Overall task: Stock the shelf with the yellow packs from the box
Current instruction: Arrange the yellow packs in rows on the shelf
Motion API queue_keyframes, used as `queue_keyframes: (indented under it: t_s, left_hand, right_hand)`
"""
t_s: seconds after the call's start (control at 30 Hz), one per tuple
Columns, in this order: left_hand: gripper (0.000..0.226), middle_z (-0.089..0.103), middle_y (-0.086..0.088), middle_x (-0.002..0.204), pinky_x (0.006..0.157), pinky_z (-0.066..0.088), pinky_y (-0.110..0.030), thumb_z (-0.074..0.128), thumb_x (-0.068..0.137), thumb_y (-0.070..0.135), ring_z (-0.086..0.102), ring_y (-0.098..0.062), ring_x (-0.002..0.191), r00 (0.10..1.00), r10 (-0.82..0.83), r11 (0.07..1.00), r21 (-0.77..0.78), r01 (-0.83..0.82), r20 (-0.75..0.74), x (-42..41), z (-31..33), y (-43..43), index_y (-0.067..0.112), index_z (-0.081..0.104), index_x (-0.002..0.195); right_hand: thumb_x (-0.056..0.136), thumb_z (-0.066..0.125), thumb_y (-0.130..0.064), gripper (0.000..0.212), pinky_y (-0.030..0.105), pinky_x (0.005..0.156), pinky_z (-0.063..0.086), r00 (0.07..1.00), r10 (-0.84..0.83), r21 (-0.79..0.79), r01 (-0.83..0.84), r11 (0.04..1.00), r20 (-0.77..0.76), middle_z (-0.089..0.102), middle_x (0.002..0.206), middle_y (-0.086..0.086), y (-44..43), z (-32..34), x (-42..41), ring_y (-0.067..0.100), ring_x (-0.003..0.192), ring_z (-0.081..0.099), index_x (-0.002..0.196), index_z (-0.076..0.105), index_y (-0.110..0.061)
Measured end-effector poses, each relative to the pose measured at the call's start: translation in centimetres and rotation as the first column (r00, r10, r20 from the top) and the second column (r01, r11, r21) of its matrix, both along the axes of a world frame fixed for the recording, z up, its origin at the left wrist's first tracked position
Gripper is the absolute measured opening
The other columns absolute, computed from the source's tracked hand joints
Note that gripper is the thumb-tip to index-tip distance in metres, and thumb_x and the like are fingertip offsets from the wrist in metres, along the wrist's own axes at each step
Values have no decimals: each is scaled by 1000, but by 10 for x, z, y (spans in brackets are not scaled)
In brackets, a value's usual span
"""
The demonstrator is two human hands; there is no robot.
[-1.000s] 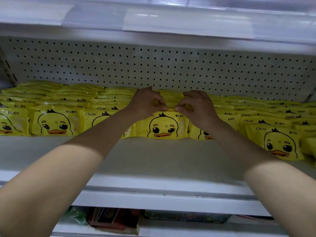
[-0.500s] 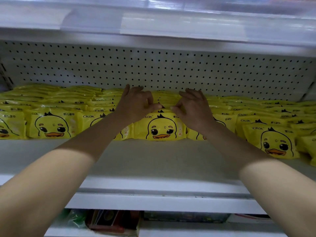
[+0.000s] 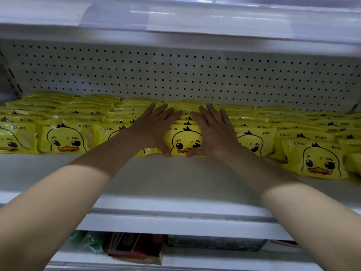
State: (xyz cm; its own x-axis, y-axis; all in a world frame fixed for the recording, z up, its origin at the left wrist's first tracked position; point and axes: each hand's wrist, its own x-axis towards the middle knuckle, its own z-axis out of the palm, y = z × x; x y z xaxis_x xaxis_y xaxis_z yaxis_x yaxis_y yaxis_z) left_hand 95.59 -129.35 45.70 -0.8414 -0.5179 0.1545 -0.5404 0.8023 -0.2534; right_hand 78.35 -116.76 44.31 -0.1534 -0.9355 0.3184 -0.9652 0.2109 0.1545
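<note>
Since the earlier frames both hands had uncurled. The left hand (image 3: 156, 127) and right hand (image 3: 214, 132) lay flat with straight, spread fingers on the middle row of yellow packs (image 3: 185, 140), thumbs down at the front pack's lower edge. Both forearms reached over the shelf (image 3: 175, 173), where the packs stood in rows against the pegboard wall (image 3: 175, 75).

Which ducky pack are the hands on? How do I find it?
Look at the white shelf with the row of yellow packs. Mid-row, one duck pack sits between the left hand and right hand. Only its duck face has a hand on each side.
</note>
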Motion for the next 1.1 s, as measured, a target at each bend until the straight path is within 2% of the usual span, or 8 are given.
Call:
queue_keyframes:
  t_s: [0.17, 0.3, 0.4, 0.5, 0.63, 0.73, 0.87, 1.1]
  left_hand:
    - [147, -2, -6, 164, 120, -6, -49, 76, 48, 76, -9, -25, 150, 996, 57, 997, 54, -60, 67, -14, 15, 21, 22, -11, 154]
    - [144, -1, -6, 164, 120, -4, -49, 71, 53, 80, -7, -24, 150, 1000, 18, 998, 57, -18, 4, -47, 31, 54, 19, -11, 154]
    - [142, -2, -6, 164, 121, -5, -47, 69, 54, 81, -6, -23, 150, 998, -40, 995, 86, 44, -47, -78, 41, 82, 20, -12, 154]
    - [143, -6, -4, 164, 121, -6, -45, 70, 54, 80, -8, -20, 150, 993, -94, 983, 149, 104, -69, -112, 46, 115, 20, -13, 154]
    - [139, -3, -7, 164, 121, -3, -45, 72, 58, 75, -6, -19, 150, 976, -193, 960, 188, 209, -100, -163, 42, 167, 16, -9, 155]
    - [143, -1, -8, 163, 121, -2, -46, 76, 54, 73, -6, -19, 150, 970, -230, 943, 226, 243, -81, -202, 34, 197, 17, -8, 155]
    - [146, -2, -10, 163, 121, -2, -46, 80, 54, 69, -7, -21, 150, 979, -202, 950, 244, 198, -9, -245, 27, 219, 15, -11, 155]
    - [145, 5, -11, 163, 120, 0, -51, 83, 51, 66, 1, -25, 150, 998, -36, 994, 107, 30, 51, -272, 16, 214, 12, -5, 154]
  right_hand:
    - [65, 61, -83, 120, 45, 123, -5, 996, 55, -47, -52, 998, 71, 7, 166, 1, 14, 6, 0, 19, 153, -5, 157, 11, -26]
    - [76, 59, -76, 103, 42, 123, 3, 984, 76, -160, -51, 986, 159, 18, 164, 2, 47, 26, -19, 20, 152, 7, 156, 18, -26]
    - [74, 61, -75, 99, 43, 123, 10, 974, 47, -208, 0, 978, 222, 27, 161, 3, 87, 43, -56, 22, 150, 15, 154, 26, -29]
    - [67, 65, -78, 105, 45, 123, 9, 969, -50, -148, 87, 985, 241, 26, 161, 1, 136, 58, -104, 22, 150, 14, 154, 26, -33]
    - [61, 74, -74, 118, 44, 123, 2, 951, -190, 38, 187, 982, 242, 10, 165, -1, 197, 66, -167, 20, 152, 2, 156, 15, -36]
    - [58, 76, -75, 127, 46, 123, 1, 952, -244, 147, 219, 965, 184, 1, 166, 0, 224, 57, -202, 21, 152, -5, 157, 8, -34]
    - [57, 77, -74, 133, 45, 123, -3, 963, -227, 249, 186, 950, 147, -7, 166, 0, 238, 40, -228, 21, 152, -13, 157, -1, -33]
    - [57, 81, -69, 135, 47, 122, -6, 990, -108, 227, 86, 970, 90, -4, 166, 2, 219, 23, -248, 22, 152, -12, 158, 1, -27]
